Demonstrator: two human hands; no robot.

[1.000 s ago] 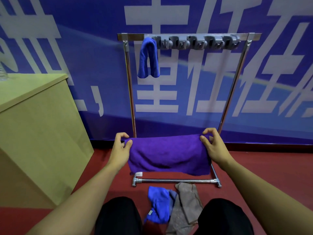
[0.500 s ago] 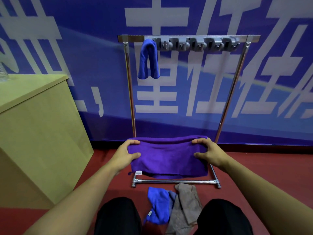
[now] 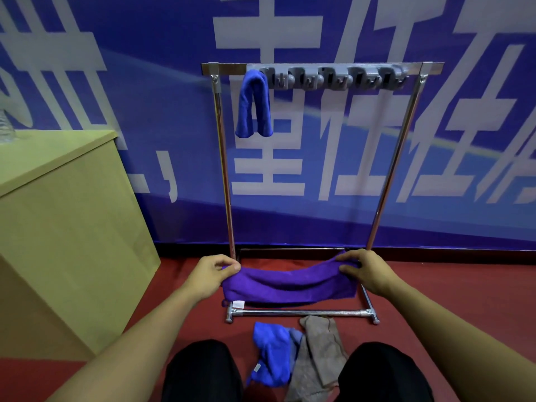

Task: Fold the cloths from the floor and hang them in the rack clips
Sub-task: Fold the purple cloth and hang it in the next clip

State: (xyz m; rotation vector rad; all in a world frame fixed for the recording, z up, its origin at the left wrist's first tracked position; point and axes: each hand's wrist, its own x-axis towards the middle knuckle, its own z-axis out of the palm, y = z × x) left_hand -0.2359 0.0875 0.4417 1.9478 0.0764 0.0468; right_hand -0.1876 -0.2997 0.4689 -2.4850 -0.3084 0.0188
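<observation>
My left hand (image 3: pixel 213 274) and right hand (image 3: pixel 367 271) each pinch an end of the folded purple terry cloth (image 3: pixel 290 287), held sagging just above the chrome rack's (image 3: pixel 293 312) base bar. If either pinch loosens, I expect the fold to spill open.

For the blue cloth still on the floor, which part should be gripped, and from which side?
Grip the blue cloth at its raised upper bunch, coming from above and the left. It lies crumpled between the knees, and the grey-brown cloth borders its right edge, so the left side looks freer. Both hands now hold the purple cloth.
</observation>
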